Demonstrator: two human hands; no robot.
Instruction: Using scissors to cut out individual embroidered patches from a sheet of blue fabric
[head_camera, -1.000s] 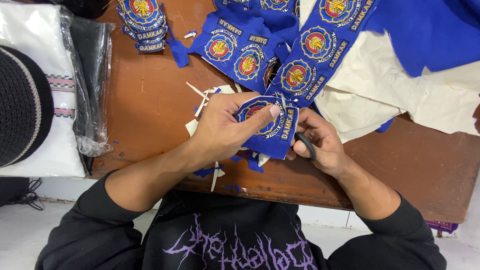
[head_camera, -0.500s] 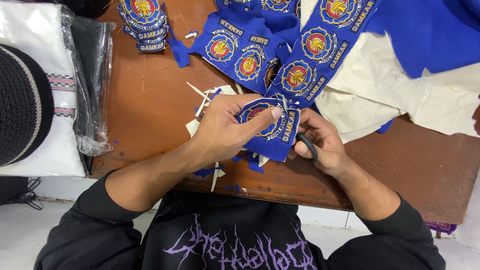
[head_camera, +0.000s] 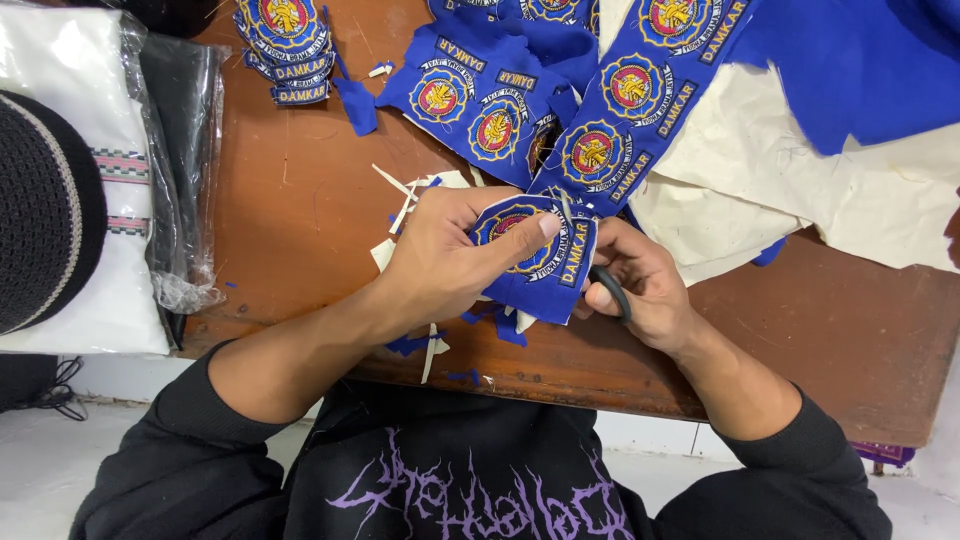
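Observation:
My left hand (head_camera: 450, 258) pinches a blue embroidered patch (head_camera: 545, 275) with a round emblem, thumb pressed on its face. My right hand (head_camera: 640, 285) grips black-handled scissors (head_camera: 610, 290), whose blades are hidden behind the patch. Both hands work over the front part of a brown wooden table (head_camera: 300, 200). Blue and white fabric trimmings (head_camera: 430, 345) lie under and around my hands.
A strip of blue cloth with several uncut emblems (head_camera: 600, 130) runs across the table's far side over cream backing fabric (head_camera: 780, 190). A stack of cut patches (head_camera: 285, 45) sits at the far left. A plastic-wrapped white garment (head_camera: 120, 180) and a dark knitted cap (head_camera: 40, 210) lie left.
The patch has turned slightly in my left hand, and the right hand with the scissors has shifted a little along its edge.

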